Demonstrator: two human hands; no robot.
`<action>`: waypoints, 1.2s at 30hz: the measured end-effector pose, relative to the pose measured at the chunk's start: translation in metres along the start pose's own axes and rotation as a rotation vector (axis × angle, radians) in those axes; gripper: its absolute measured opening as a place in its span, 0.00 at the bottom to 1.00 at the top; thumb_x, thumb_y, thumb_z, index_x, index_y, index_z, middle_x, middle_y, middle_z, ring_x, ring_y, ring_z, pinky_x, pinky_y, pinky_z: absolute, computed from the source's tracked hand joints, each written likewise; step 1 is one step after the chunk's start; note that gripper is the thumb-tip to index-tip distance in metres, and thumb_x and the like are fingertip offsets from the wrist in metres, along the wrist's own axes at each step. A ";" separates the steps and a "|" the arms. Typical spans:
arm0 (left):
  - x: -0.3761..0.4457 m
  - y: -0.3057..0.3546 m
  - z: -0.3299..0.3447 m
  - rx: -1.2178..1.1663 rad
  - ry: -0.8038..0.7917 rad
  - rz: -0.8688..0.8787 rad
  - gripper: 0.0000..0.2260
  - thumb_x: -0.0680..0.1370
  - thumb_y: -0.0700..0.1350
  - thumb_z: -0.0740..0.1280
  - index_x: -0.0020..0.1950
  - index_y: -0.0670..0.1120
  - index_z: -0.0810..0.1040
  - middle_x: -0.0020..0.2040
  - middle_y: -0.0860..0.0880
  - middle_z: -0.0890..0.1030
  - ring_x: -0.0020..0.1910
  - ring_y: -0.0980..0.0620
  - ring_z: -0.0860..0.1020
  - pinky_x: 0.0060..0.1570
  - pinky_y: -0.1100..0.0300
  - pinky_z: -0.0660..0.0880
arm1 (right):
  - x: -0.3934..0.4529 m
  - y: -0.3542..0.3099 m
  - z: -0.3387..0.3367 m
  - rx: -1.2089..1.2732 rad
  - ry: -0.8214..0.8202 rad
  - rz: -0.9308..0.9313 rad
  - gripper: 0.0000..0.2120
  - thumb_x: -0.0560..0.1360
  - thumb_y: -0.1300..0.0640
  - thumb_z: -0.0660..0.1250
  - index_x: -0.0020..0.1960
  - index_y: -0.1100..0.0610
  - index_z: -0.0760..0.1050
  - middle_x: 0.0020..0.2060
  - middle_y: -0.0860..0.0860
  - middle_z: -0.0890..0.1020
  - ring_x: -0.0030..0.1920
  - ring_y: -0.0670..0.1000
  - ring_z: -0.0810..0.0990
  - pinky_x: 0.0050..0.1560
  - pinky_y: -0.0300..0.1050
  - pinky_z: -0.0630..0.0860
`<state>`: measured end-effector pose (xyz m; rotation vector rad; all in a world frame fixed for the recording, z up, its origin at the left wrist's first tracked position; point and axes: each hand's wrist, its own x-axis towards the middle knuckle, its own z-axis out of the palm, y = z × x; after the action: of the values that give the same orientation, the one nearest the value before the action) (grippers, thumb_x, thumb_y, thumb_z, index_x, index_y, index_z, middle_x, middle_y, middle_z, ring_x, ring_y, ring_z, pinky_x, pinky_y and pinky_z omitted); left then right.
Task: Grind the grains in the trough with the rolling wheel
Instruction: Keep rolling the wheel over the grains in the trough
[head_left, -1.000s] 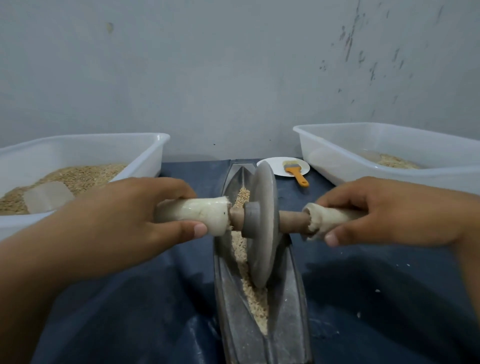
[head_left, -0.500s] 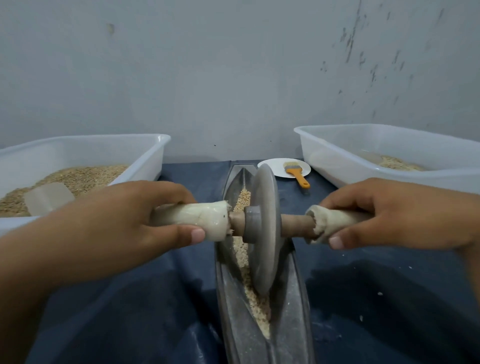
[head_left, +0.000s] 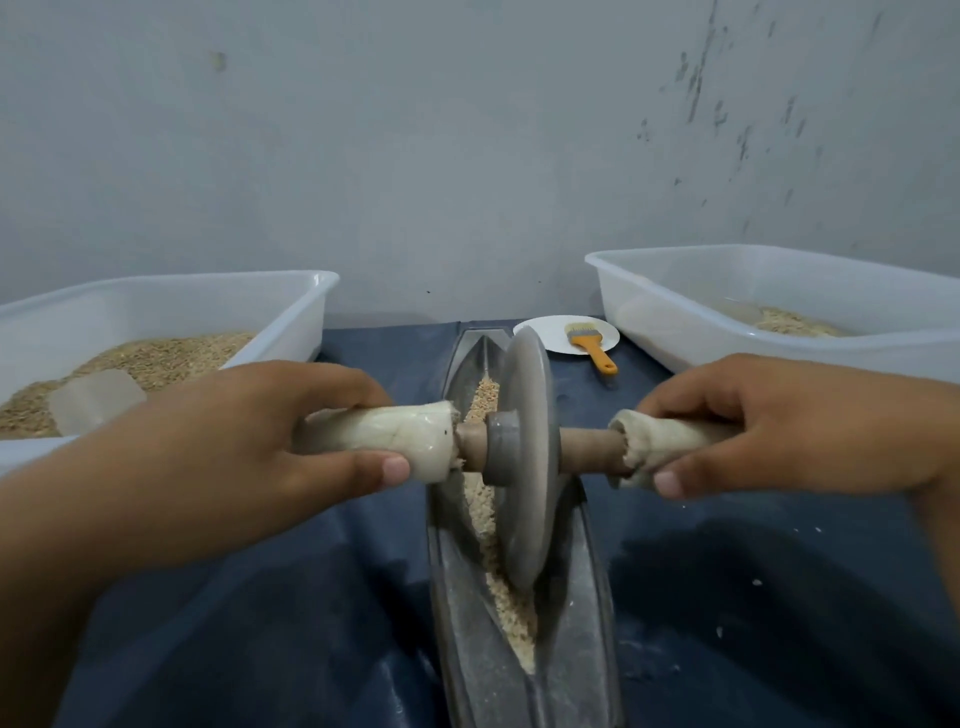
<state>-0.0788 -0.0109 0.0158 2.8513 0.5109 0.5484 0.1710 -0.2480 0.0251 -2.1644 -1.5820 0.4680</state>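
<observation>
At the centre of the frame we see the rolling wheel (head_left: 524, 457) standing upright on edge in the grey trough (head_left: 576, 623), its rim down in the grains (head_left: 511, 618) that line the groove from above the wheel to the lower middle. Our left hand (head_left: 249, 447) wraps its fingers and thumb around the left wrapped handle (head_left: 389, 441), and our right hand (head_left: 779, 421) grips the right wrapped handle (head_left: 660, 441) likewise. A grain-filled tub (head_left: 171, 301) sits at left, another tub (head_left: 779, 280) at upper right, and an orange-handled brush (head_left: 592, 345) lies on a white plate (head_left: 540, 330) behind the trough.
</observation>
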 end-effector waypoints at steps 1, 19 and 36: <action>-0.002 0.000 -0.001 -0.013 0.012 0.015 0.24 0.64 0.79 0.56 0.53 0.69 0.75 0.39 0.65 0.79 0.37 0.64 0.77 0.32 0.58 0.73 | -0.003 0.000 -0.001 0.016 -0.041 -0.005 0.25 0.62 0.32 0.71 0.56 0.38 0.80 0.41 0.44 0.82 0.36 0.41 0.77 0.36 0.32 0.70; 0.006 -0.001 0.006 -0.024 -0.002 -0.040 0.25 0.62 0.79 0.54 0.53 0.71 0.74 0.40 0.65 0.79 0.39 0.65 0.77 0.37 0.56 0.74 | 0.007 0.001 0.004 0.006 0.072 0.009 0.17 0.66 0.34 0.73 0.53 0.35 0.79 0.40 0.42 0.81 0.36 0.41 0.77 0.39 0.40 0.71; 0.010 0.002 0.013 -0.002 0.062 -0.060 0.23 0.64 0.78 0.55 0.52 0.70 0.73 0.41 0.66 0.78 0.38 0.63 0.76 0.38 0.56 0.74 | 0.017 0.004 0.012 -0.018 0.209 0.037 0.14 0.67 0.40 0.75 0.52 0.35 0.78 0.42 0.42 0.82 0.40 0.41 0.79 0.42 0.41 0.73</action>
<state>-0.0644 -0.0108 0.0072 2.8141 0.6034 0.6272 0.1733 -0.2308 0.0119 -2.1793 -1.4404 0.2302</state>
